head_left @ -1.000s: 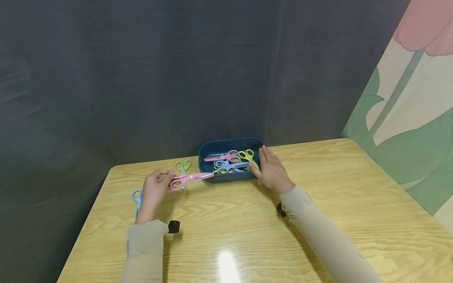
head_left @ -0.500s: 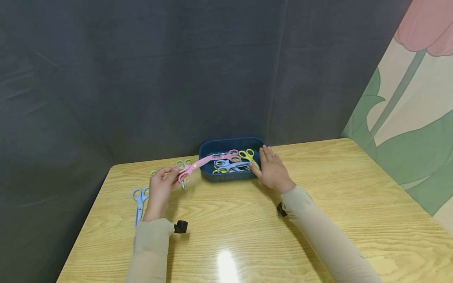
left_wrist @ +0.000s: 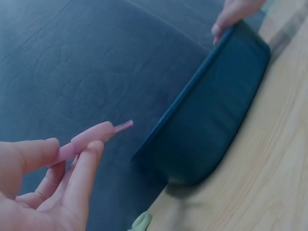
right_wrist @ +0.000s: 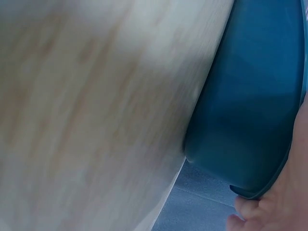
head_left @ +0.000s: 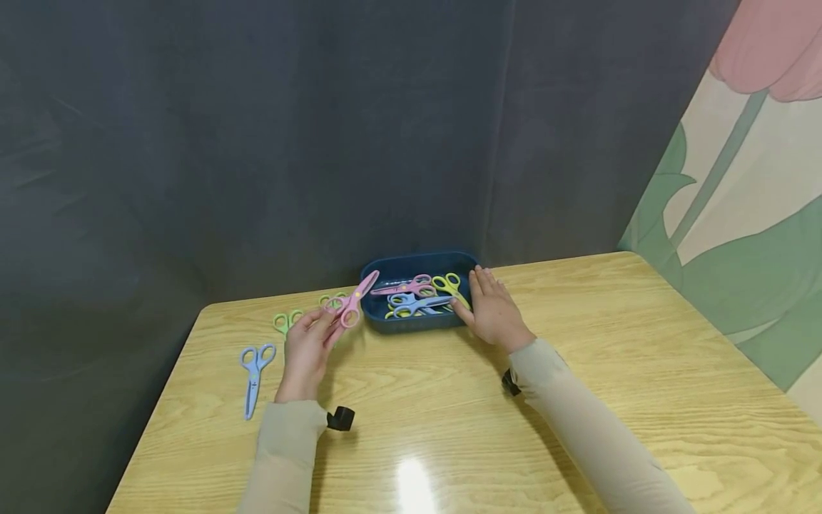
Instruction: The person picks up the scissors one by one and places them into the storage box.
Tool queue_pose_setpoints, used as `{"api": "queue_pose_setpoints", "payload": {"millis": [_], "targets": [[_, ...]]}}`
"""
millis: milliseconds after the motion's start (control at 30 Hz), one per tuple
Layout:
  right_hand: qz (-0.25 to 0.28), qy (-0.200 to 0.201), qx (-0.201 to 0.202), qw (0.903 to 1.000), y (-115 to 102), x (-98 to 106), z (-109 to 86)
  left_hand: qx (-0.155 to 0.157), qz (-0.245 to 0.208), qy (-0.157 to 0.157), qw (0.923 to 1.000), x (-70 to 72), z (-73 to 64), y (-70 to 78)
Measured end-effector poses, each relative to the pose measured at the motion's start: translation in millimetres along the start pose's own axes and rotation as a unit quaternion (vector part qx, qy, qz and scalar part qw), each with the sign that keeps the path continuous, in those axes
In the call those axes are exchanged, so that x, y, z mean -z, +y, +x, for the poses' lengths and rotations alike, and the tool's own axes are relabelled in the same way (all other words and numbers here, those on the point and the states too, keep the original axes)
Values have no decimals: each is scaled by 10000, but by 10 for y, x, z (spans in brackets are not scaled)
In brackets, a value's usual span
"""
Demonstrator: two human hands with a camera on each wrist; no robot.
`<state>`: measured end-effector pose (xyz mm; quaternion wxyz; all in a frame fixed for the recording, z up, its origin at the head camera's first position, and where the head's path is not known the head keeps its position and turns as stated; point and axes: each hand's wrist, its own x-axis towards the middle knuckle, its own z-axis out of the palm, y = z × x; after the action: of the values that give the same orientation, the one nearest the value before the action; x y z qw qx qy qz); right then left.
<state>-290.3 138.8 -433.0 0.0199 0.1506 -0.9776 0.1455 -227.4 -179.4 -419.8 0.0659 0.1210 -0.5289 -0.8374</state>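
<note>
Left of centre in the head view, the left hand [head_left: 305, 357] pinches pink scissors [head_left: 357, 294] by the handles between thumb and fingers, raised off the worktop [head_left: 411, 400], presumably so the blades are clear of the grip. Their tip overlaps the left end of a dark blue tray [head_left: 417, 325] but, in the left wrist view, hangs apart from it. At the tray's right end, the right hand [head_left: 494, 314] rests with straight fingers, holding no scissors, likely to steady it. Inside lie several pairs, including yellow scissors [head_left: 456, 291]; towards the frame's left, blue scissors [head_left: 253, 375] and 2 partly hidden green pairs [head_left: 288, 326] lie outside.
</note>
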Motion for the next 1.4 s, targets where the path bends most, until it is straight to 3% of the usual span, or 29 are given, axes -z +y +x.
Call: {"api": "queue_pose_setpoints", "payload": {"millis": [300, 633, 1400], "targets": [[-22, -51, -16, 10000, 5, -8, -14, 140, -358, -198, 9991, -99, -7, -136], [-75, -77, -34, 9999, 16, -13, 3, 233, -263, -70, 9994, -191, -2, -214], [77, -112, -45, 9999, 4, 3, -11, 391, -18, 110, 9992, -229, 47, -291]]}}
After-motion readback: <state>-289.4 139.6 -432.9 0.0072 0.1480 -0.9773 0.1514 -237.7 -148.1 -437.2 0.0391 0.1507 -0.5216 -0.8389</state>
